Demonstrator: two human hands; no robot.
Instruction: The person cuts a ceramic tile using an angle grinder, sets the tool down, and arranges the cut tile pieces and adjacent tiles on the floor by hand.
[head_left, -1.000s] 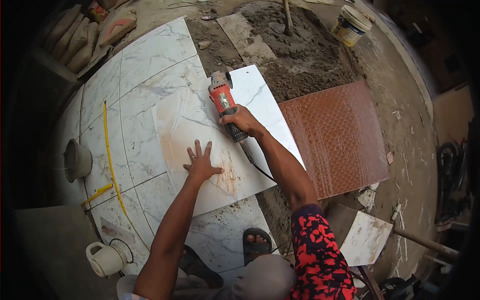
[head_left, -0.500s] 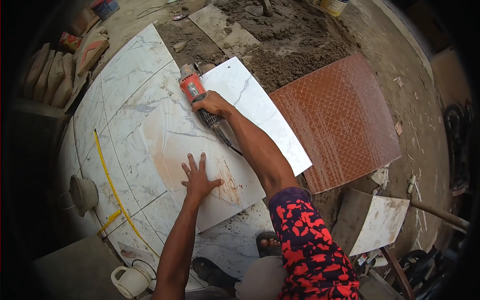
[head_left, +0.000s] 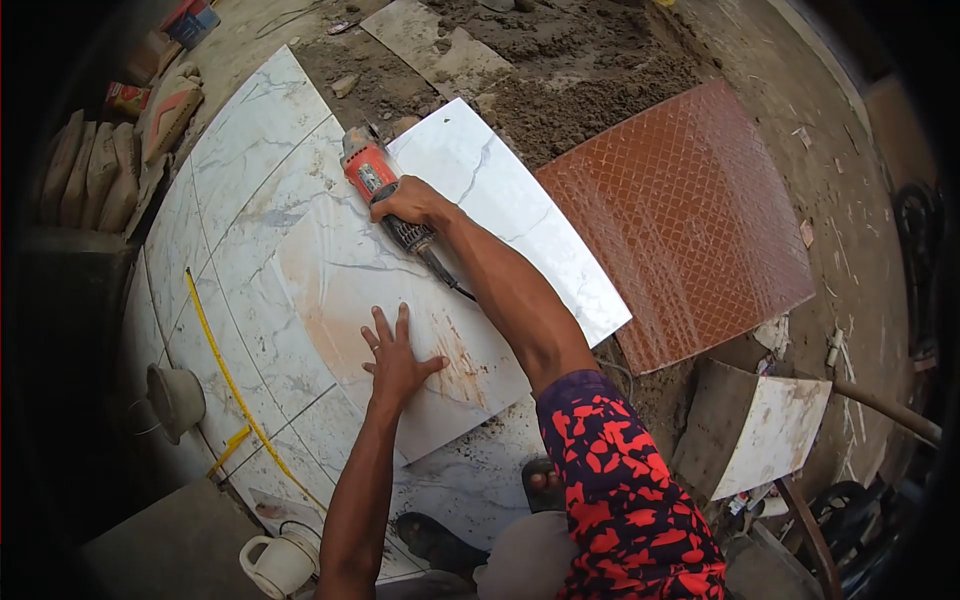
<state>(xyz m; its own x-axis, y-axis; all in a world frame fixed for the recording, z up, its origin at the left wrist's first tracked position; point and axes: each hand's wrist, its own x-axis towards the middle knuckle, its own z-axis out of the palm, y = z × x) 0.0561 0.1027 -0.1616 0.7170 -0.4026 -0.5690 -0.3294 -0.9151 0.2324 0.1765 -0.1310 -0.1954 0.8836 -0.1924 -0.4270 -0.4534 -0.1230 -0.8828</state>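
My right hand [head_left: 412, 202] is wrapped around the body of a red and black angle grinder [head_left: 370, 174]. The grinder lies over the far edge of a dusty, marble-patterned tile [head_left: 325, 250], beside a cleaner white marbled tile [head_left: 540, 225]. Its disc is mostly hidden, and a black cord runs back beneath my right forearm. Fingers spread, my left hand [head_left: 399, 365] presses flat on the dusty tile, near reddish-brown smears. Beneath are larger marbled floor tiles [head_left: 235, 165].
A brown patterned tile [head_left: 690, 230] lies to the right, below a heap of wet mortar [head_left: 600, 100]. At left are a yellow measuring tape [head_left: 222, 360], a grey bucket [head_left: 176, 402] and stacked bags [head_left: 100, 175]. A pale jug [head_left: 280, 562] stands near my left arm.
The whole view has shifted slightly. Against the tiles, the grinder and my right hand have moved a little back toward me. My left hand stays spread in the same place.
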